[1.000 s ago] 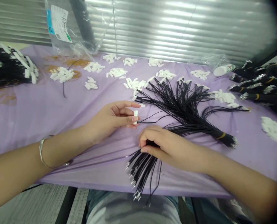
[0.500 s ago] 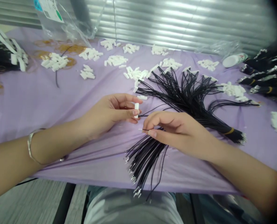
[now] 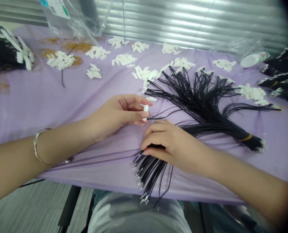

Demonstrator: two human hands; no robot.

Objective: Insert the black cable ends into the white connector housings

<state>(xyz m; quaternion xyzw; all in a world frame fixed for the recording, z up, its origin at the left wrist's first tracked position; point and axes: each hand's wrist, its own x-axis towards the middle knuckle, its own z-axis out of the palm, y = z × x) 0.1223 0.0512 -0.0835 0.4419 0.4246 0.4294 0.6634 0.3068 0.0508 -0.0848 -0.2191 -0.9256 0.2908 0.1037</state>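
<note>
Between thumb and fingers, my left hand (image 3: 128, 111) pinches a small white connector housing (image 3: 146, 112), held upright. Thin black wires (image 3: 162, 116) run from its lower end toward the right. My right hand (image 3: 169, 142) is closed lower down, thumb and index finger together on a black wire at the top of the loose wire ends. These loose black wires (image 3: 152, 171) fan out under it toward the table edge, with silvery metal terminals at their tips. Its palm hides part of them. A large bundle of black wires (image 3: 207, 113) lies behind, several ends fitted with white housings.
Small piles of white housings (image 3: 123, 60) are spread over the purple tablecloth (image 3: 73, 100). Finished-looking black wire bundles lie at far left (image 3: 5, 53) and far right (image 3: 280, 81). Orange rubber bands (image 3: 78, 47), a clear plastic bag (image 3: 73, 19) and a white round container (image 3: 252, 60) sit toward the back.
My right hand has moved down and slightly left, from a wire tip held near the housing to the loose wire ends. My left hand still holds the housing. The view has shifted slightly.
</note>
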